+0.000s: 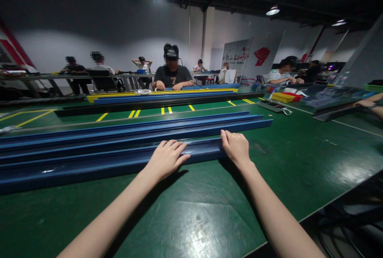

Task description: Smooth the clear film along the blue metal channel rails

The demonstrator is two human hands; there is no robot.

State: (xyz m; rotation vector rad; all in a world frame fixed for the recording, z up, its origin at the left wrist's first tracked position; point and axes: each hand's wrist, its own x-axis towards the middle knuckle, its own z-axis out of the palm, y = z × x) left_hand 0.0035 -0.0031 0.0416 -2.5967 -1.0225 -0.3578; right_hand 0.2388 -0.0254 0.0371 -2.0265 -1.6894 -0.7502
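A long blue channel strip [98,165] lies across the green table in front of me, its trough facing up. My left hand [166,157] lies over its near wall, fingers reaching into the trough and thumb along the near edge. At the strip's right end, my right hand [237,146] is closed around it, with the fingers curled and the thumb against the wall. My palms hide parts of the strip, including its right tip. Just behind, a second blue channel strip [206,131] runs nearly parallel.
Another blue strip [167,124] lies behind those two. Farther back are a black strip [167,104] and a yellow strip [125,94]. A person [172,72] sits opposite. To the right are a phone-like device [271,105], a yellow tray [281,97] and a dark strip [332,111] beside another person's arm.
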